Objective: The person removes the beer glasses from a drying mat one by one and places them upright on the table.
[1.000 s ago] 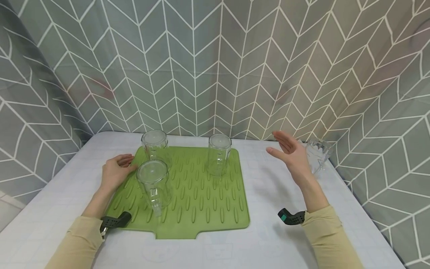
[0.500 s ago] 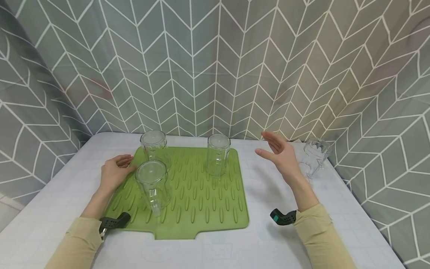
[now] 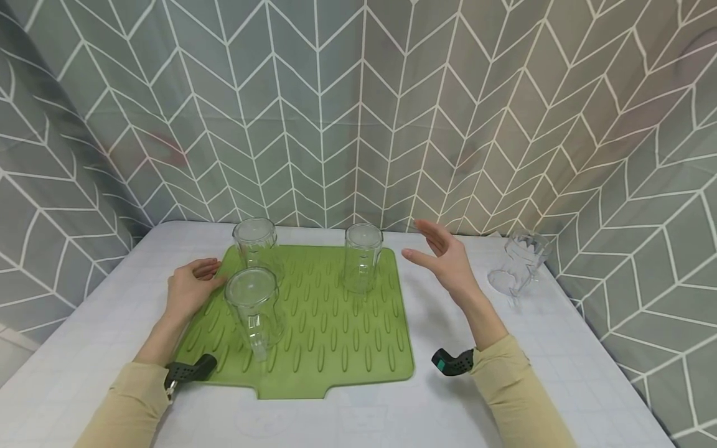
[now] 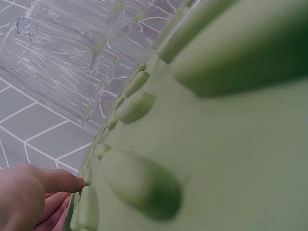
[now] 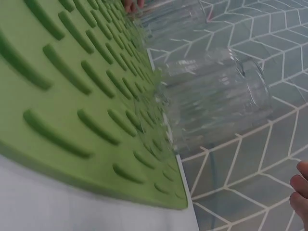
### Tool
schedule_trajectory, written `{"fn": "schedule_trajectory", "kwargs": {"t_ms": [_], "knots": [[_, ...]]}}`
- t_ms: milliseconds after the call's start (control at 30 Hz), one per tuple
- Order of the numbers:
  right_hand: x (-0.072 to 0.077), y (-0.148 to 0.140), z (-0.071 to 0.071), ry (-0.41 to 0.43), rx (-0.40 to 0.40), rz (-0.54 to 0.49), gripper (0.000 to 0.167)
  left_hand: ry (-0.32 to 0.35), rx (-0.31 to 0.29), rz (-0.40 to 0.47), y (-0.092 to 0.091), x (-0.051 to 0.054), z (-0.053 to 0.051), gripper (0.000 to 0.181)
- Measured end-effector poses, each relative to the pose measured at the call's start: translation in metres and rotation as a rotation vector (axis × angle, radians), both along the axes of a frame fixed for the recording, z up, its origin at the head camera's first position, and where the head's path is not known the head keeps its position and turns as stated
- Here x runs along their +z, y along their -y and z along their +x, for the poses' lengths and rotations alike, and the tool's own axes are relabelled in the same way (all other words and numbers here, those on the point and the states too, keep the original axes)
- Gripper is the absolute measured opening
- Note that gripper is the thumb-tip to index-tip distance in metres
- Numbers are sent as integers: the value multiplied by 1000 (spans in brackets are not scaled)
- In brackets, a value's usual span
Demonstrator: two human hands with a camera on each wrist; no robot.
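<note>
At the left edge of the green ribbed silicone mat [image 3: 313,373], my left hand [image 3: 189,287] grips the rim. Its thumb [image 4: 65,182] lies on the mat, with the other fingers curled at the edge. My right hand [image 3: 445,262] is held in the air right of the mat, fingers and thumb apart and nothing between them. Nearest to it, a clear glass mug [image 3: 363,258] stands at the mat's back right. Two more mugs are on the left side: one at the back [image 3: 256,239] and one in front [image 3: 254,305], its handle towards me.
Another clear glass vessel [image 3: 518,267] is at the far right of the white-covered table [image 3: 381,417], near the curtain. A grey curtain [image 3: 336,124] with white zigzag lines surrounds the back and sides. The mat's tab points towards me.
My right hand has moved left, away from the vessel at the far right and closer to the mug at the mat's back right. The left hand keeps its place on the mat's edge.
</note>
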State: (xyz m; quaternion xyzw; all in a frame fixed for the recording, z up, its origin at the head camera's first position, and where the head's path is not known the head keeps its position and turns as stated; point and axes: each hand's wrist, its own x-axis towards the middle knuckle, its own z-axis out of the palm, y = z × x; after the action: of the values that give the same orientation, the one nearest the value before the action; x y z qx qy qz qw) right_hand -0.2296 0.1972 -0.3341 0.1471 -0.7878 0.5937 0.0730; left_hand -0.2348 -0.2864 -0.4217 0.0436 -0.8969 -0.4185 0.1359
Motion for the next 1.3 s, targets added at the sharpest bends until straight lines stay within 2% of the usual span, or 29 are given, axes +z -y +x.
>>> {"fn": "schedule_trajectory", "kwargs": {"t_ms": [267, 867, 1100, 1300], "knots": [[-4, 22, -1, 15, 20, 3, 75, 18, 5, -3, 1, 0, -1, 51], [-18, 60, -11, 30, 54, 26, 84, -2, -4, 10, 1, 0, -1, 51], [-22, 75, -13, 66, 16, -20, 87, -7, 0, -7, 3, -2, -1, 50], [-29, 86, -13, 102, -41, 1, 92, -1, 2, -8, 2, -2, -2, 50]]}}
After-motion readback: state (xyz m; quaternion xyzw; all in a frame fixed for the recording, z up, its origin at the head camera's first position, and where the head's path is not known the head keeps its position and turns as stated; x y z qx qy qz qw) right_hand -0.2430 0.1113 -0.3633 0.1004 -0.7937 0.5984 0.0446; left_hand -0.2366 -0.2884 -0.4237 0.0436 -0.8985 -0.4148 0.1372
